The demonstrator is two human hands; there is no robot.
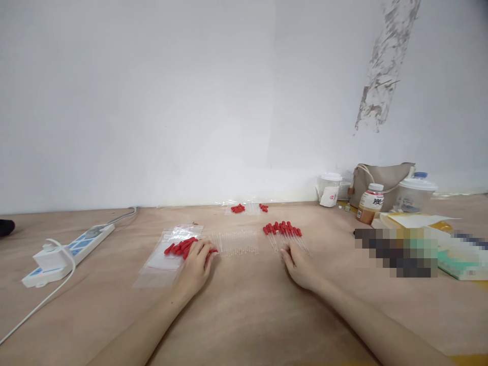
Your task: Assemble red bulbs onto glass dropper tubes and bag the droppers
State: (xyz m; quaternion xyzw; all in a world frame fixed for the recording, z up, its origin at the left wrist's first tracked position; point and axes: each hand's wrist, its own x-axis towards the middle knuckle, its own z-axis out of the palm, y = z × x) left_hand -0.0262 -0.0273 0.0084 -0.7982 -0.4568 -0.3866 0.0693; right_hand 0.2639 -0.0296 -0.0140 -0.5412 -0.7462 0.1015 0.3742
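My left hand (pixel 199 262) is over a pile of red rubber bulbs (pixel 181 247) lying on clear plastic bags (pixel 158 264). Its fingers are closed, and a red bulb pokes out at the fingertips. Right of it, thin clear glass tubes (pixel 238 242) lie side by side in a row on the table. My right hand (pixel 299 262) is closed at the lower ends of several droppers (pixel 282 231), glass tubes with red bulbs on their far ends. Its thumb and fingers pinch around the stems; exactly how many they hold is hidden.
Two small groups of red bulbs (pixel 238 208) lie on plastic near the wall (pixel 213 101). A white power strip (pixel 82 251) with a cable stands left. At right are a lidded cup (pixel 330 190), a bottle (pixel 370 204), a grey bag (pixel 385 185), a plastic tub (pixel 415 195) and a blurred dark thing (pixel 396 252).
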